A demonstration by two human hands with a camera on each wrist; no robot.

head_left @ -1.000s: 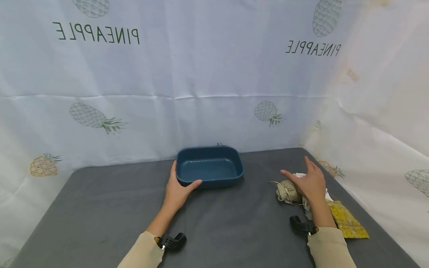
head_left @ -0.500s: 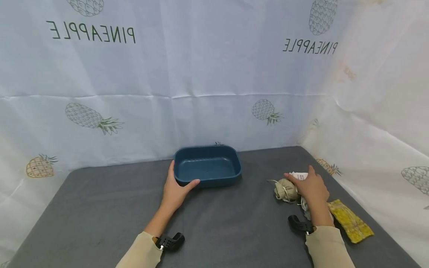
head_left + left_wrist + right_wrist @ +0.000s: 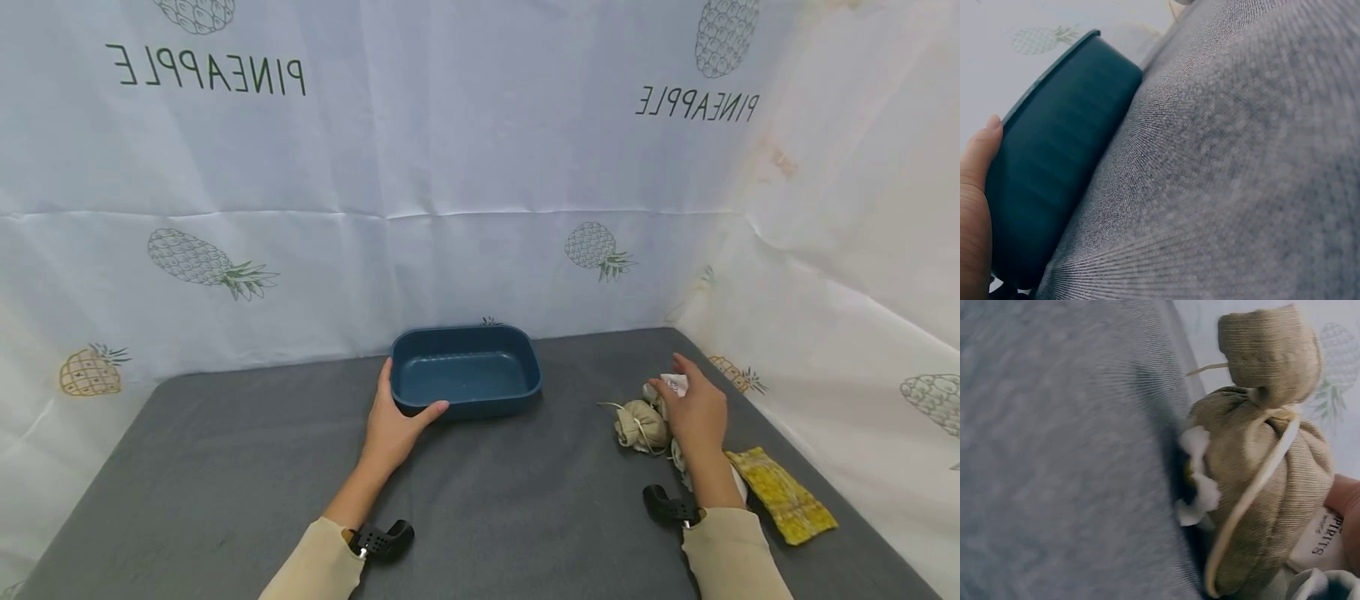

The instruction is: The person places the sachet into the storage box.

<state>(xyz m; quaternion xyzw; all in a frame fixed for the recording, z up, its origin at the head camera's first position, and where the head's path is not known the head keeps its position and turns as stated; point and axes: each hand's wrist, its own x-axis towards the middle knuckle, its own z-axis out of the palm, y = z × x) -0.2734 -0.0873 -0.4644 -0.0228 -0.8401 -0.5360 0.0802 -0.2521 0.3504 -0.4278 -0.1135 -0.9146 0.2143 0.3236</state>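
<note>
The left hand (image 3: 393, 429) curls round the near-left corner of the blue container (image 3: 480, 407), at the bench's (image 3: 540, 517) far middle; a light, steady brace there seems best. At right, the right hand (image 3: 697, 417), half closed, appears to pinch a white-labelled item (image 3: 675, 384), how firmly I cannot tell; lift it clear of the tied beige pouch (image 3: 641, 427) just left, whose cord could snag.

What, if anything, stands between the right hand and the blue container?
The tan tied pouch lies just left of the right hand, beside the direct path to the blue container; lifting should probably clear it. Beyond the pouch, only gray cloth shows.
</note>
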